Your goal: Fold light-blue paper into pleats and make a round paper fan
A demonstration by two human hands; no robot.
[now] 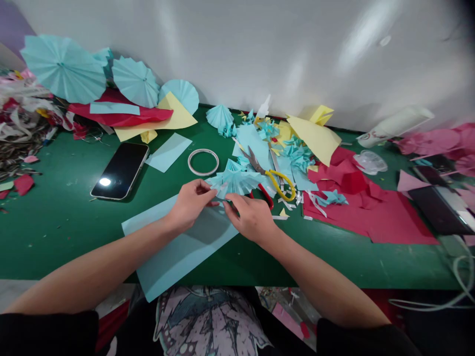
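Note:
Between my two hands is a light blue pleated paper fan [237,179], its folds spread out away from me. My left hand [193,202] pinches its near left edge with thumb and forefinger. At the near right edge, my right hand [248,213] is closed on the same fan, fingertips close to the left ones. Beneath both hands lies a large light blue paper sheet [185,252], slanting toward the table's front edge. A roll of tape [203,162] lies flat just beyond my left hand. Yellow-handled scissors [276,180] rest open beyond my right hand.
A phone [120,170] lies at left. Round pleated blue fans [65,69] lean against the wall [237,49]. Red paper [393,217] and blue scraps [297,153] cover the right side of the green table [67,237]. A white cable [434,305] hangs over the right edge.

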